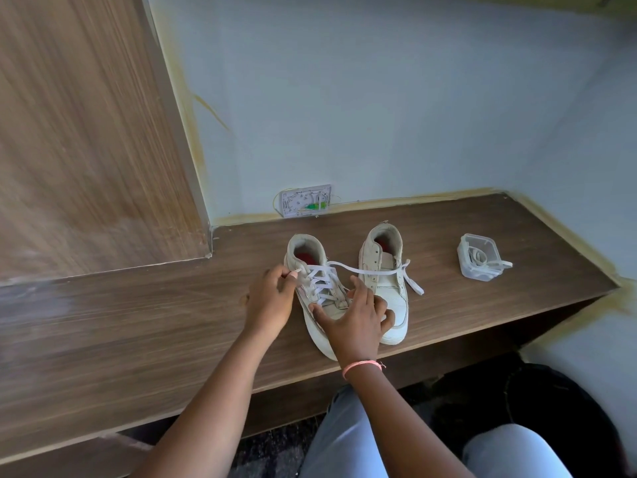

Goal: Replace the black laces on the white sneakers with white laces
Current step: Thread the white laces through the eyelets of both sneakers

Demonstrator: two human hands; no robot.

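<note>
Two white high-top sneakers stand side by side on the wooden shelf [138,322], toes toward me. The left sneaker [312,270] carries a white lace [320,281] crossed through its eyelets. One long end of that lace [365,270] trails right across the right sneaker [387,288], which shows no lacing. My left hand [270,300] pinches the other lace end beside the left sneaker's upper eyelets. My right hand [355,322] rests on the left sneaker's toe with fingers spread, reaching over to the right sneaker.
A small clear plastic box [477,257] holding a white lace sits on the shelf to the right. An open wall socket plate [306,200] with wires is behind the shoes. A wooden panel [86,132] rises at left. My knees [344,443] are below the shelf edge.
</note>
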